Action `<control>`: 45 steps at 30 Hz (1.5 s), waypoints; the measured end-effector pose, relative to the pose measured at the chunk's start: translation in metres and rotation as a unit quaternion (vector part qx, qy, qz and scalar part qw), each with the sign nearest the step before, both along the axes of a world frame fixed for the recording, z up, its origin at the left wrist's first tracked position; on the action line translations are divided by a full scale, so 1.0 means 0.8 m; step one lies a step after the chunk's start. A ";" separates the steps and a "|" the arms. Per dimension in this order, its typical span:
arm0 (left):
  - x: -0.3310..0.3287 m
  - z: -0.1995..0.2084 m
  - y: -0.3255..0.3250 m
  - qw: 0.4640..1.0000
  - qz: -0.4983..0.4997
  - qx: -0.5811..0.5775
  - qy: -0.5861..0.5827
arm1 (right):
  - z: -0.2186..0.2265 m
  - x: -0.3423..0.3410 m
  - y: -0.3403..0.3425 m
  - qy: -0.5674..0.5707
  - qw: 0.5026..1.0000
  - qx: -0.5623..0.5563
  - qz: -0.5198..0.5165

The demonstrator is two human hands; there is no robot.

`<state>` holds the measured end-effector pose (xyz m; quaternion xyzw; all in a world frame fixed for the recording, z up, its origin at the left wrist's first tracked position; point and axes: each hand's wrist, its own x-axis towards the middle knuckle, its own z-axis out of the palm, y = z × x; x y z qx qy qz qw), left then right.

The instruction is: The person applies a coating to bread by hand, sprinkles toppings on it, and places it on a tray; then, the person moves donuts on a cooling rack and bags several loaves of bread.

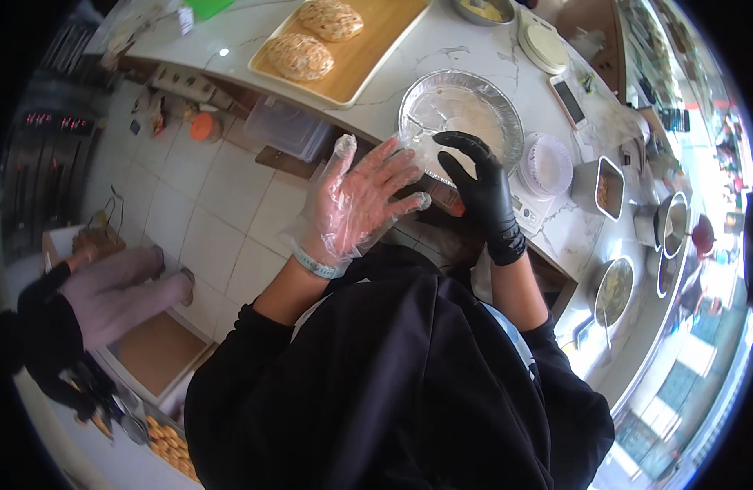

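Note:
My left hand (356, 196), in a loose clear plastic glove, is held up with its fingers spread and nothing in its palm. Beside it, my right hand (484, 184) wears a black glove; its thumb and fingers are curved but apart, over the near edge of a round foil pan (514, 122). A thin layer of something white covers part of the pan's bottom. Clear film (416, 140) shows near the left fingertips, close to the right hand; whether the right fingers touch it is unclear.
A tray (368, 69) with two topped loaves (301, 57) lies on the marble counter. White paper liners (550, 166) stand on a scale (530, 211), near a phone (568, 101). Metal containers (612, 192) line the right side. Another person (107, 302) is at the far left.

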<state>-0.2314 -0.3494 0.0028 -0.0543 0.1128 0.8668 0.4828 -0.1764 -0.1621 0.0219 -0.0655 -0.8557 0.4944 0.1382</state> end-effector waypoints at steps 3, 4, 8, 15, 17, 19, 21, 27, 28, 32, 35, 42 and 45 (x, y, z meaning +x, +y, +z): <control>0.046 0.017 -0.016 0.999 0.029 -0.013 0.016 | 0.008 0.006 -0.030 0.034 0.998 -0.019 0.050; 0.061 0.015 -0.023 0.998 0.053 -0.021 0.020 | 0.002 0.010 -0.036 0.049 0.997 0.006 0.065; 0.116 0.016 -0.073 0.988 0.149 0.002 0.027 | -0.031 0.044 -0.068 0.051 0.985 -0.007 0.165; 0.174 0.014 -0.164 0.951 0.303 -0.057 0.002 | -0.054 0.066 -0.138 -0.074 0.957 -0.169 0.224; 0.183 -0.011 -0.204 0.944 0.325 -0.049 -0.011 | -0.049 0.078 -0.163 -0.079 0.950 -0.178 0.242; 0.185 -0.026 -0.238 0.951 0.307 -0.027 -0.027 | -0.052 0.093 -0.177 -0.060 0.951 -0.161 0.256; 0.190 -0.026 -0.255 0.950 0.303 -0.076 0.005 | -0.084 0.118 -0.185 -0.111 0.937 -0.216 0.251; 0.184 -0.034 -0.273 0.982 0.132 -0.123 0.052 | -0.294 0.305 -0.157 -0.300 0.924 -0.204 -0.117; 0.179 -0.041 -0.273 0.987 0.091 -0.118 0.053 | -0.297 0.347 -0.161 -0.298 0.918 -0.209 -0.156; 0.176 -0.030 -0.291 0.990 0.019 -0.129 0.061 | -0.239 0.452 -0.221 -0.128 0.864 -0.239 -0.425; 0.171 -0.006 -0.289 0.989 -0.057 -0.111 0.079 | -0.151 0.506 -0.266 -0.177 0.847 -0.152 -0.478; 0.157 0.037 -0.233 0.952 -0.290 -0.034 0.092 | -0.175 0.569 -0.410 -0.194 0.740 -0.170 -0.621; 0.143 0.055 -0.210 0.917 -0.388 -0.010 0.088 | -0.151 0.537 -0.467 -0.242 0.753 -0.033 -0.611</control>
